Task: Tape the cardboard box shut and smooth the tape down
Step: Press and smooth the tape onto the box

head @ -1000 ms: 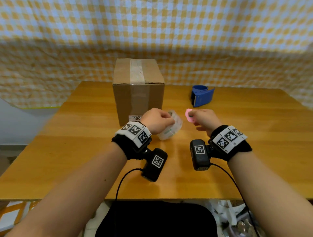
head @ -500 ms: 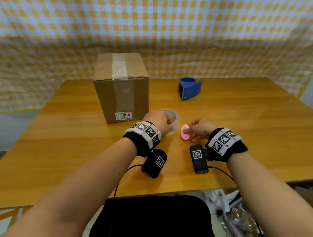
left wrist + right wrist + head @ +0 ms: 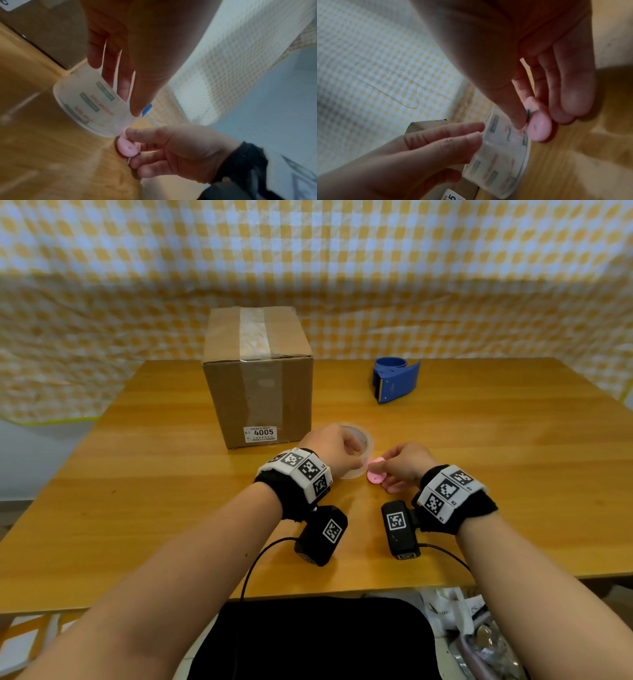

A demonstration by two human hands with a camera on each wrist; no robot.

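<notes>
One cardboard box, cube-shaped with a glossy tape strip over its top, stands far left on the wooden table. The left hand curls around one clear tape roll just near the box. The right hand pinches one small pink oval cutter (smooth plastic). One blue dispenser sits far right.

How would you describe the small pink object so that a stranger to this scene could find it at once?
Start at the cardboard box on the wooden table, then come toward the person to the clear tape roll held by the left hand. Beside it, the right hand pinches the pink piece: the only pink, small, rounded thing there.
</notes>
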